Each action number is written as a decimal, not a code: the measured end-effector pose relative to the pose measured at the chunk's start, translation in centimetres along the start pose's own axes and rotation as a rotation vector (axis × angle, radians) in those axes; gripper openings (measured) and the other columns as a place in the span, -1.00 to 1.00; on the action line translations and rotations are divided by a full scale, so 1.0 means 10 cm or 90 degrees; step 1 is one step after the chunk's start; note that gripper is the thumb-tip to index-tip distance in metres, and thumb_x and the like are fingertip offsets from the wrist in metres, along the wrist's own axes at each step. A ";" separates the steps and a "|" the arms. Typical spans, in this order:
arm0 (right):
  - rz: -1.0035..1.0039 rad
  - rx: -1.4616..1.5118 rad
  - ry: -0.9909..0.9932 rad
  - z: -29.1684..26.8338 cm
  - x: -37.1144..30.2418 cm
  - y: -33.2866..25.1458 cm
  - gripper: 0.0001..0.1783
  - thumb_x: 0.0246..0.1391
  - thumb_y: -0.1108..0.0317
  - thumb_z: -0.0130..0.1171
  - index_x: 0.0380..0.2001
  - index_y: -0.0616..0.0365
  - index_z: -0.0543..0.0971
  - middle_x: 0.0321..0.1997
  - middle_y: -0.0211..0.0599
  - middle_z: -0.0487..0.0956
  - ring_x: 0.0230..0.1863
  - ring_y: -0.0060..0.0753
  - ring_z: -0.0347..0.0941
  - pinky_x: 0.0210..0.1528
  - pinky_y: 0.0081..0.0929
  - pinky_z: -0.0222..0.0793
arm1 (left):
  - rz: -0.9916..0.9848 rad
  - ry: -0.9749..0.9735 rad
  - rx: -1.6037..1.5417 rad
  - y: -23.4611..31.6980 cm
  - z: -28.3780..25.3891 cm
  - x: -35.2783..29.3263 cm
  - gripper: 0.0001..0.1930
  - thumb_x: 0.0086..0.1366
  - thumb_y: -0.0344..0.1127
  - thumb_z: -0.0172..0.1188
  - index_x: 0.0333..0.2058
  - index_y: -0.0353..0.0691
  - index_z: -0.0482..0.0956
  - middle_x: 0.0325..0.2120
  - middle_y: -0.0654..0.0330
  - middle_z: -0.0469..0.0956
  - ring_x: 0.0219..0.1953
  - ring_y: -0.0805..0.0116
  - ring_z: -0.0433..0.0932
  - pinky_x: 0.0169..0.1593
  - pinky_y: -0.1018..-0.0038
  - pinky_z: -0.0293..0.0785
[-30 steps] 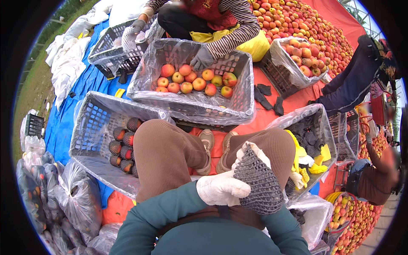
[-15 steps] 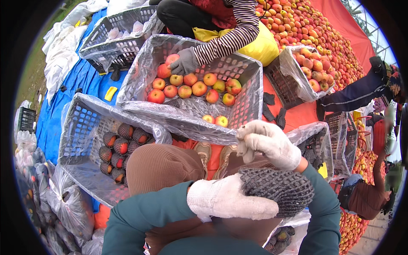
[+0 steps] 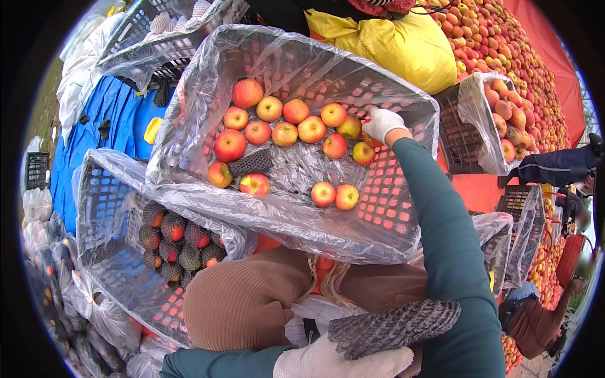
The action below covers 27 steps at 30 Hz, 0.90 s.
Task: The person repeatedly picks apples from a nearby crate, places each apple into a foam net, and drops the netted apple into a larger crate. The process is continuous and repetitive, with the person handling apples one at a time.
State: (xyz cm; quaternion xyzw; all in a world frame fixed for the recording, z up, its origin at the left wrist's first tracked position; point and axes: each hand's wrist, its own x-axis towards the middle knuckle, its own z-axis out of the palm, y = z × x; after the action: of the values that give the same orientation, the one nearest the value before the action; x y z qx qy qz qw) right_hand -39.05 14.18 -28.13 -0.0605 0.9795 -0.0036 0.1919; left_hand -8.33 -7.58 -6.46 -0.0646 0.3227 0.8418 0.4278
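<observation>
My left hand (image 3: 337,362), in a white glove, is closed on a dark grey foam net sleeve (image 3: 397,324) above my lap. The sleeve looks long and flattened. My right hand (image 3: 384,125), also white-gloved, reaches into the right end of a large crate (image 3: 290,217) lined with clear plastic. Its fingers curl over a red-yellow apple (image 3: 371,141), partly hidden by the glove. Several loose apples (image 3: 311,130) lie on the crate floor, and another dark foam net (image 3: 251,162) rests among those on the left.
Netted apples (image 3: 173,225) fill part of a lined crate (image 3: 104,252) at left. A heaped crate of apples (image 3: 517,120) stands at right, before a big apple pile (image 3: 498,44). Behind is a yellow sack (image 3: 397,47). Bagged fruit (image 3: 104,315) sits at lower left.
My right hand has moved from above the foam net forward into the large crate. The net, now flatter, stays in my left hand, which is lower. A co-worker's grey-gloved hand has left the crate.
</observation>
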 end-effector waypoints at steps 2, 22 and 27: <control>-0.038 -0.048 -0.030 0.00 0.12 0.04 -0.57 -0.18 0.14 0.10 -0.24 0.17 0.52 -0.17 -0.01 0.52 -0.13 -0.05 0.46 -0.09 -0.27 0.36 | -0.009 -0.009 -0.003 0.07 -0.02 0.07 -0.60 0.11 -0.54 0.13 -0.03 -0.44 0.37 -0.09 0.08 0.46 -0.05 0.42 0.42 0.02 0.51 0.34; -0.257 0.691 -0.164 -1.14 -1.23 -0.11 -0.52 0.06 0.14 0.05 -0.05 0.28 0.42 -0.06 -0.23 0.45 -0.06 -0.49 0.37 0.01 -0.52 0.28 | 0.511 0.299 0.579 0.32 -0.17 0.24 -0.71 0.13 -0.49 0.06 -0.13 -0.27 0.49 -0.31 -0.01 0.55 -0.31 0.23 0.57 -0.24 0.44 0.49; -0.354 0.808 -0.087 -1.60 -2.35 -0.33 -0.56 0.16 0.16 -0.11 -0.03 0.26 0.39 -0.01 -0.23 0.42 0.02 -0.40 0.33 0.12 -0.45 0.18 | 0.496 0.230 0.785 0.28 -0.01 0.39 -0.70 0.11 -0.31 0.10 -0.15 -0.22 0.49 -0.37 0.03 0.55 -0.35 0.25 0.56 -0.27 0.39 0.47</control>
State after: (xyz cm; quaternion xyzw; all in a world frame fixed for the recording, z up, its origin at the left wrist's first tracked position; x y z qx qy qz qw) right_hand -23.05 13.46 -4.39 -0.1853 0.7221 -0.6205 0.2433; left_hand -12.89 -6.20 -6.72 0.1684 0.8006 0.5751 -0.0018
